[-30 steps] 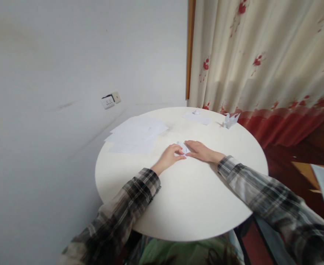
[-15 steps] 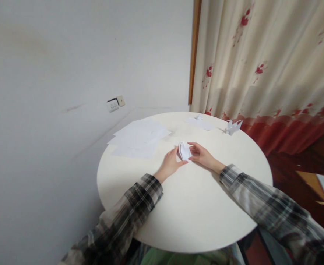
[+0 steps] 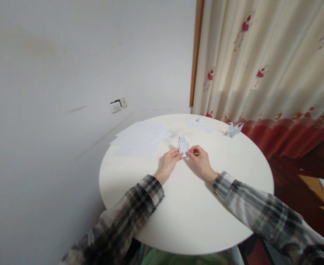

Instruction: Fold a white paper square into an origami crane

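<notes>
A small piece of folded white paper stands upright between my two hands, its layers showing at the upper end. My left hand pinches its lower left corner between thumb and fingers. On the other side, my right hand grips the lower right edge with thumb and fingertips. Both wrists lie low over the round white table. The fingers partly cover the bottom of the folded paper.
Loose white sheets overlap at the table's left. Toward the back lie a paper sheet and a tiny folded paper figure. A white origami crane stands near the right edge. A wall borders the left, a curtain the back right.
The folded paper has been turned more upright, its top now pointing away from me. My right hand has moved from the paper's side down to its lower right edge and closed on it.
</notes>
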A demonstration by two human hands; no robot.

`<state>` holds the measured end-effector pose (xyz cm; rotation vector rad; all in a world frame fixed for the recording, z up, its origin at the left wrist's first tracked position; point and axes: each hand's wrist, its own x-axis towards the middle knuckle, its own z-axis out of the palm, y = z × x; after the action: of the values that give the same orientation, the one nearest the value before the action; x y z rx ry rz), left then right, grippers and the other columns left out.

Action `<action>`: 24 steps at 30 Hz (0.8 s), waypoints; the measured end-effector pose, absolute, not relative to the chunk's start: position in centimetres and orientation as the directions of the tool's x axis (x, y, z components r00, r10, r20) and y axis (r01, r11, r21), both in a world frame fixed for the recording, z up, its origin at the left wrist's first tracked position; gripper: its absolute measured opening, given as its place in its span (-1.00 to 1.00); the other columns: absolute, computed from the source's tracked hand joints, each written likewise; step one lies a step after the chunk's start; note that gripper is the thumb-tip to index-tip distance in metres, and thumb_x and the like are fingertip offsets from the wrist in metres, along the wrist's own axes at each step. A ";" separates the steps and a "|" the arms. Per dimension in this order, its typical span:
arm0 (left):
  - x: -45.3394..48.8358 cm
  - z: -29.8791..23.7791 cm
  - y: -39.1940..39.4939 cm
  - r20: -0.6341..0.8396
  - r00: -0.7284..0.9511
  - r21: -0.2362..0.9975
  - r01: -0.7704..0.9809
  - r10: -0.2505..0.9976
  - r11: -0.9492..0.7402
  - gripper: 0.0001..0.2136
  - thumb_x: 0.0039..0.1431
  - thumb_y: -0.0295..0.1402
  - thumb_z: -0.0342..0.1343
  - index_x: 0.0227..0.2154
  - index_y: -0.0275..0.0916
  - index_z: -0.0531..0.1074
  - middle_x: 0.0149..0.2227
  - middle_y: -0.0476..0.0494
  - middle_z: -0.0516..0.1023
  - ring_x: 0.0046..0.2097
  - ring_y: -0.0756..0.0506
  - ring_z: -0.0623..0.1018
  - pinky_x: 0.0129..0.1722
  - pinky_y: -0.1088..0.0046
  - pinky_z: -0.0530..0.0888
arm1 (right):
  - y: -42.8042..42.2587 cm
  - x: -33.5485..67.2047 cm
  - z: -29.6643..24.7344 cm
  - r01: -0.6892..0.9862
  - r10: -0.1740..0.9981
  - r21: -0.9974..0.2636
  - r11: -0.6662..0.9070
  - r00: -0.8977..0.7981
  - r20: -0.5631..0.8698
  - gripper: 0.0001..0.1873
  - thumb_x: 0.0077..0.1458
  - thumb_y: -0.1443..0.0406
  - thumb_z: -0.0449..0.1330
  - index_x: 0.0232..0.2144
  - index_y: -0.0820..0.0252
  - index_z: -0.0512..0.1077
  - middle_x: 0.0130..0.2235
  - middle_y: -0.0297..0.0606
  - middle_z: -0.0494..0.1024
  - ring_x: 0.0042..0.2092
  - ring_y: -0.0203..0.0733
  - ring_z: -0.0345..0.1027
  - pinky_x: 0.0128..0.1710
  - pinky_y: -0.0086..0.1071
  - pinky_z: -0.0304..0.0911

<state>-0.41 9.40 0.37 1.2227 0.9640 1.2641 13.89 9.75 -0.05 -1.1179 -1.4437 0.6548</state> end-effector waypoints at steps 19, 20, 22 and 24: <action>-0.5 1.1 8.6 0.199 0.113 0.964 -0.200 0.973 -0.174 -0.70 -0.21 -0.33 0.31 -0.39 -0.33 0.41 -0.35 -0.12 0.54 -0.27 -0.07 0.51 -0.14 0.36 0.37 | 7.9 13.9 0.7 0.144 0.857 -0.847 0.511 -0.157 0.490 -0.72 0.08 0.13 0.10 -0.28 0.21 0.41 -0.25 -0.20 0.51 -0.21 -0.20 0.37 -0.15 -0.30 0.27; -0.6 1.0 8.6 0.199 0.109 0.966 -0.190 0.974 -0.176 -0.72 -0.21 -0.33 0.30 -0.40 -0.33 0.42 -0.37 -0.11 0.53 -0.28 -0.06 0.50 -0.15 0.37 0.38 | 8.0 13.9 0.6 0.140 0.858 -0.850 0.508 -0.165 0.486 -0.72 0.08 0.12 0.09 -0.28 0.21 0.42 -0.25 -0.20 0.52 -0.21 -0.20 0.38 -0.15 -0.30 0.27; -0.7 1.0 8.7 0.206 0.096 0.966 -0.176 0.974 -0.187 -0.76 -0.19 -0.33 0.28 -0.43 -0.33 0.43 -0.39 -0.09 0.52 -0.30 -0.05 0.50 -0.16 0.38 0.38 | 8.0 13.9 0.5 0.147 0.856 -0.846 0.512 -0.174 0.487 -0.71 0.09 0.13 0.09 -0.28 0.21 0.43 -0.26 -0.21 0.53 -0.21 -0.19 0.38 -0.14 -0.30 0.26; -0.7 1.0 8.8 0.221 0.091 0.964 -0.172 0.971 -0.203 -0.79 -0.18 -0.34 0.27 -0.46 -0.33 0.43 -0.41 -0.08 0.51 -0.32 -0.03 0.49 -0.18 0.41 0.37 | 8.1 13.9 0.4 0.154 0.853 -0.842 0.517 -0.175 0.492 -0.72 0.09 0.13 0.09 -0.28 0.19 0.45 -0.26 -0.22 0.54 -0.21 -0.19 0.39 -0.14 -0.31 0.26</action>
<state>-0.74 8.79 0.97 1.2891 0.8990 1.3524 13.89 8.09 0.37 -0.8693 -1.6519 0.7886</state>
